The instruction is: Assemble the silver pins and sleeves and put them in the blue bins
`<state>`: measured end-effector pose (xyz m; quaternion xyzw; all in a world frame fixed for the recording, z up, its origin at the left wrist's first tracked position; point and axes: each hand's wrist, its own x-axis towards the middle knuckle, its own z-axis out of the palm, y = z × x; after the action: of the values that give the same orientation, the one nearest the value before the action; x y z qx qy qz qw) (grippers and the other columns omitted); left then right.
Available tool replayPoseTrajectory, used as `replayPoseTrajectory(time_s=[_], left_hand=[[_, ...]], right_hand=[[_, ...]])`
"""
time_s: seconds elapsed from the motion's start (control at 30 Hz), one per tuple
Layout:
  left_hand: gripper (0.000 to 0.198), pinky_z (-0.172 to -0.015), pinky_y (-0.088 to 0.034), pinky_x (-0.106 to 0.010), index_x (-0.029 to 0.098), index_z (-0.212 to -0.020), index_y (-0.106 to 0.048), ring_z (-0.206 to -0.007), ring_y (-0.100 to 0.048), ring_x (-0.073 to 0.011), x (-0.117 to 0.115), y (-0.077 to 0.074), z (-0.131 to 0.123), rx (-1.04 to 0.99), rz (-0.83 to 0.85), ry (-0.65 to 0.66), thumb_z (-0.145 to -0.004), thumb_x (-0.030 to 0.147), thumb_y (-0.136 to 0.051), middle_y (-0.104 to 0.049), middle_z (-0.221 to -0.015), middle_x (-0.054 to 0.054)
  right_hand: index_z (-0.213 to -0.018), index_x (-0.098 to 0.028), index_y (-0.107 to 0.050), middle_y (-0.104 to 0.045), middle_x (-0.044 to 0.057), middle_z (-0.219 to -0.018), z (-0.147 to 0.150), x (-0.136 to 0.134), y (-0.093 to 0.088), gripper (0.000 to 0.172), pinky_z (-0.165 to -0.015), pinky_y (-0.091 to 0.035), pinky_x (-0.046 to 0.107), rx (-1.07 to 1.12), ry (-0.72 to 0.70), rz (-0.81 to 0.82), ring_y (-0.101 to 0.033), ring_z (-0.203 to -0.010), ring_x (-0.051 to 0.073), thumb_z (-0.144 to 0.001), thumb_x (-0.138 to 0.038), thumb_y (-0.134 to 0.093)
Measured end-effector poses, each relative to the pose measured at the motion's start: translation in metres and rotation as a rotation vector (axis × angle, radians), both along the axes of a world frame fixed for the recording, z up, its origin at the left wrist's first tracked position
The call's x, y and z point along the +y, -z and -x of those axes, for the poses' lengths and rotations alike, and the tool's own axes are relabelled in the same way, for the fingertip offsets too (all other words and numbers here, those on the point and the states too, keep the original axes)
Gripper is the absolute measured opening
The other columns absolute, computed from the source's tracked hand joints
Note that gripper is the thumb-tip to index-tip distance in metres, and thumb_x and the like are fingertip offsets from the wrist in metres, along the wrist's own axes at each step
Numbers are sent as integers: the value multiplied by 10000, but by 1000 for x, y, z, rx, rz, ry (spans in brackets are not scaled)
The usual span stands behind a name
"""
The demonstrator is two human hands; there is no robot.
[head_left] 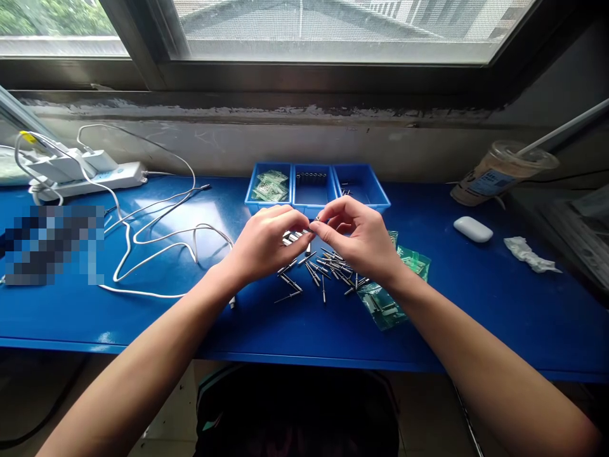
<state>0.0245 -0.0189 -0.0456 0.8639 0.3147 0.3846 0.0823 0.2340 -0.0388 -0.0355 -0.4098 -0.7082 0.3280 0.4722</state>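
Note:
Above the middle of the blue table, my left hand [276, 235] and my right hand [359, 236] meet at the fingertips. Thumb and forefinger are pinched on each hand, around a tiny dark metallic piece mostly hidden by the fingers. Below them lies a loose pile of slim metal pins [333, 263], many with a thicker body at one end. Shiny metal cylinders [291, 238] show partly behind my left hand. Under my right wrist are green-tinted plastic packets [383, 308]. Just beyond my hands stands a blue three-compartment tray [314, 208].
The tray holds clear greenish packets [270, 186], a row of short metal cylinders [311, 175] and a few small pins. White cables [126, 247] trail from a power strip [90, 181] at left. A drink cup [495, 174], white case [472, 229] and crumpled tissue [530, 254] are at right.

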Motion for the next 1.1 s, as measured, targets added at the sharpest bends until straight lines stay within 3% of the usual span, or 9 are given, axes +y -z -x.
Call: replayPoseTrajectory(time_s=[0.27,0.43,0.53,0.63,0.77,0.97,1.1], left_hand=[[91,-701,-476,-263,170,-900,-664,-764,-645,-146,0,-2,0,-26,-20,-10,-955,223,-714,-707,-846,-15],[141,-722,-481,-272,164,-888,-653,-771,-638,-148,2,0,3,-20,-22,-1,-961,250,-737,-710,-865,-15],[133,-741,-486,-286,167,-905,-668,-796,-646,-162,3,-1,5,5,11,-44,-969,264,-731,-709,-878,-19],[112,-754,-493,-290,171,-916,-676,-808,-649,-164,4,-2,6,0,51,-47,-992,253,-691,-707,-880,-19],[89,-755,-493,-288,173,-936,-678,-806,-652,-161,5,1,5,7,67,-23,-995,239,-674,-713,-886,-18],[95,-757,-494,-286,169,-929,-683,-799,-644,-160,7,5,8,3,82,-25,-996,233,-660,-711,-880,-23],[101,-752,-485,-279,168,-937,-681,-793,-635,-155,5,2,7,-4,70,-21,-1012,221,-640,-708,-878,-23]], right_hand=[[-952,-202,-671,-714,20,-960,1,0,2,244,-620,-558,269,56,-5,-13,-698,-797,161,-895,-359,-849],[-1201,-206,-734,-772,44,-1034,-3,3,2,342,-621,-583,284,61,-13,-34,-711,-767,160,-898,-322,-840],[-1176,-207,-797,-802,66,-1081,-14,15,-7,279,-675,-598,321,-18,31,-67,-733,-836,191,-922,-320,-813],[-1048,-200,-831,-811,68,-997,-25,40,-20,195,-740,-597,376,-151,86,-100,-742,-854,230,-911,-338,-822],[-998,-202,-841,-806,58,-961,-24,87,-29,120,-792,-568,394,-527,156,-122,-715,-828,231,-892,-251,-814],[-1109,-242,-824,-802,67,-1136,7,135,-23,206,-977,-513,437,-1002,196,-115,-725,-1094,309,-931,-222,-722],[-1124,-239,-790,-788,84,-1166,22,146,-18,228,-1014,-471,468,-1120,202,-86,-709,-1136,331,-936,-179,-675]])
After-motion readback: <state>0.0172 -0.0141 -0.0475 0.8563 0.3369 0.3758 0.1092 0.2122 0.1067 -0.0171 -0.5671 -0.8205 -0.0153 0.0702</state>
